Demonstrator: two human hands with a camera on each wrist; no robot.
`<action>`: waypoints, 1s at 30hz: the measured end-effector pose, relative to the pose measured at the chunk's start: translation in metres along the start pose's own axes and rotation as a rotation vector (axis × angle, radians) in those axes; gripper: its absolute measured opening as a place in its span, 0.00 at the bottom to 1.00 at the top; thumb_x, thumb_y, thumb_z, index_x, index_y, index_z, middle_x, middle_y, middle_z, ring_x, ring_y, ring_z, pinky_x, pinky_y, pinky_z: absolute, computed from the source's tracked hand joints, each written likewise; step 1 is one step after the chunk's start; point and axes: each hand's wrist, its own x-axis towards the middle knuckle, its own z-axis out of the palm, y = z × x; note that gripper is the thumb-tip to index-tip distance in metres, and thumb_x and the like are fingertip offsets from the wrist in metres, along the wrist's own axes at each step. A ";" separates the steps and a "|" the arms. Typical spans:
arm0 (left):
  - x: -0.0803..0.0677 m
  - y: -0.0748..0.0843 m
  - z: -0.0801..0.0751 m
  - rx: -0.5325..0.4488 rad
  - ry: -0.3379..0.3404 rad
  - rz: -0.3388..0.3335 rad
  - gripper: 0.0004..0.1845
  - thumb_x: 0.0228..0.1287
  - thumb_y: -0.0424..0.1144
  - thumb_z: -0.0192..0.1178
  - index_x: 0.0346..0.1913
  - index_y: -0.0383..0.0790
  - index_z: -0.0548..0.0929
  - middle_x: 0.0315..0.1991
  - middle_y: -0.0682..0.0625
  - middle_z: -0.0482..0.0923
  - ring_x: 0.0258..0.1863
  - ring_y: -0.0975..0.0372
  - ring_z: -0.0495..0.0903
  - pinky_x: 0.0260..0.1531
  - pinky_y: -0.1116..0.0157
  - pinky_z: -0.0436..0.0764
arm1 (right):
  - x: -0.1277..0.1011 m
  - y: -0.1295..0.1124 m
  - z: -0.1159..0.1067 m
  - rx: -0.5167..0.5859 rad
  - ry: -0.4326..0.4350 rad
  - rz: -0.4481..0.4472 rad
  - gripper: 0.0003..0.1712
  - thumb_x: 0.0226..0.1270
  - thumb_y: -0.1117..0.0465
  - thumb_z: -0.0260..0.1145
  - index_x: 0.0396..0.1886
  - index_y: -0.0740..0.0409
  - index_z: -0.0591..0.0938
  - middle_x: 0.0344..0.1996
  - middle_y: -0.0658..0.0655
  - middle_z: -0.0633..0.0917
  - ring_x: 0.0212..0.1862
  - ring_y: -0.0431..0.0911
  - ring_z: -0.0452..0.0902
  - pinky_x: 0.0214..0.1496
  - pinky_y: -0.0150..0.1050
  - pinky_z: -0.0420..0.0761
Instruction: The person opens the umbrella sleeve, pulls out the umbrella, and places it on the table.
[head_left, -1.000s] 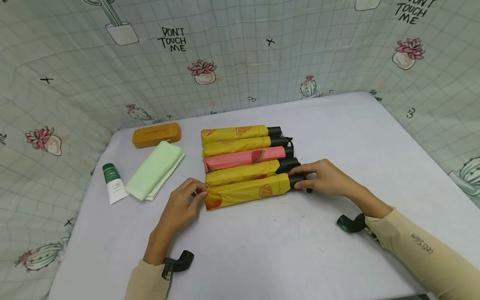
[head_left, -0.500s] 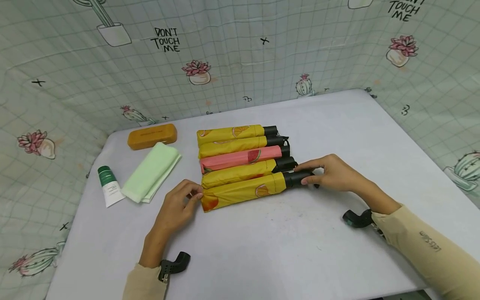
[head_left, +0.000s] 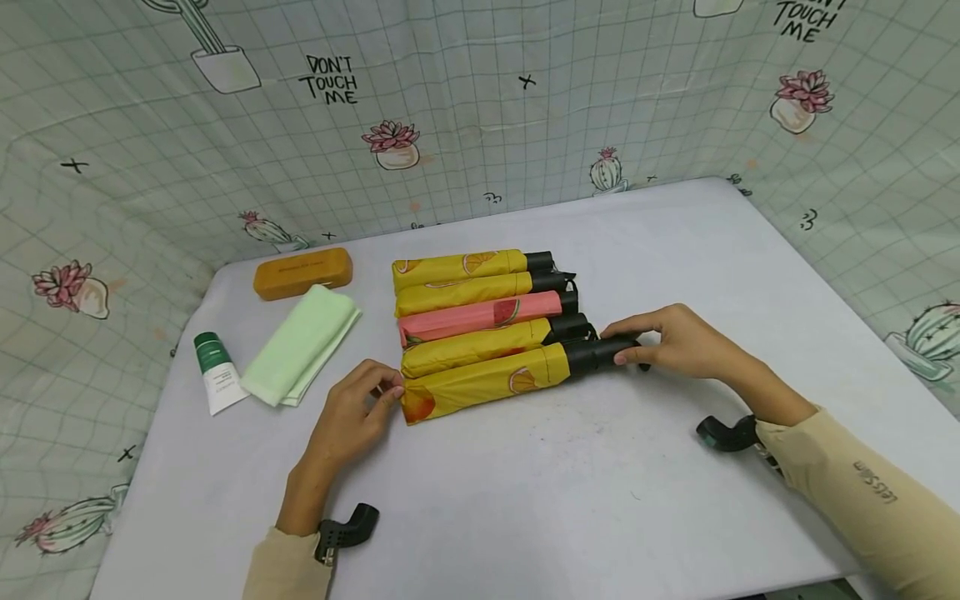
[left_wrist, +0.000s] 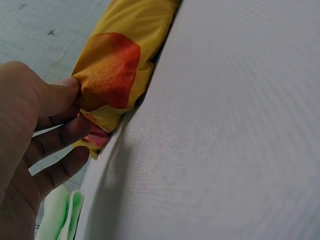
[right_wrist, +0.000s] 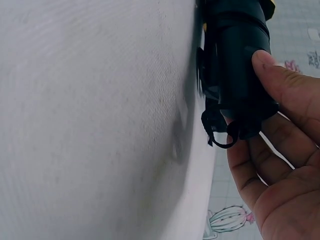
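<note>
Several folded umbrellas in fruit-print sleeves lie side by side, black handles to the right. Nearest is a yellow umbrella point(head_left: 487, 383) with orange prints. My left hand point(head_left: 358, 412) pinches the left end of its yellow sleeve point(left_wrist: 112, 65) between thumb and finger. At the other end my right hand point(head_left: 675, 342) holds the black handle point(right_wrist: 242, 65), thumb on one side and fingers on the other. A dark wrist loop point(right_wrist: 220, 132) hangs at the handle's tip. Just behind lie another yellow umbrella point(head_left: 472, 348) and a pink umbrella point(head_left: 472, 318) with a watermelon print.
Two more yellow umbrellas point(head_left: 457, 267) lie at the back of the row. To the left are an orange-brown case point(head_left: 302, 273), a folded pale green cloth point(head_left: 300, 346) and a white tube with a green cap point(head_left: 217, 373). A printed curtain point(head_left: 450, 83) hangs behind the white table point(head_left: 525, 517).
My right hand has moved to the right with the handle, and more black shows beyond the yellow sleeve. My left hand keeps its pinch on the sleeve's end.
</note>
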 end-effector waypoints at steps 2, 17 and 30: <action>0.000 0.000 0.000 -0.003 -0.002 -0.004 0.07 0.61 0.26 0.68 0.37 0.40 0.82 0.38 0.54 0.78 0.37 0.64 0.77 0.35 0.61 0.82 | -0.001 0.000 -0.001 0.003 0.001 -0.004 0.19 0.59 0.51 0.77 0.51 0.42 0.88 0.47 0.47 0.88 0.50 0.43 0.82 0.48 0.45 0.79; -0.001 0.001 0.003 -0.014 -0.005 -0.010 0.07 0.62 0.27 0.68 0.38 0.40 0.82 0.38 0.54 0.78 0.37 0.64 0.77 0.35 0.61 0.82 | -0.007 0.005 -0.010 -0.011 -0.008 0.005 0.19 0.58 0.52 0.78 0.51 0.42 0.88 0.47 0.46 0.88 0.49 0.43 0.82 0.46 0.42 0.80; 0.000 0.001 0.001 -0.005 -0.002 -0.007 0.08 0.61 0.27 0.69 0.38 0.41 0.83 0.38 0.55 0.78 0.36 0.65 0.78 0.35 0.63 0.81 | -0.013 0.009 -0.019 -0.041 -0.014 0.039 0.20 0.60 0.47 0.75 0.52 0.40 0.87 0.48 0.44 0.87 0.54 0.44 0.81 0.52 0.49 0.79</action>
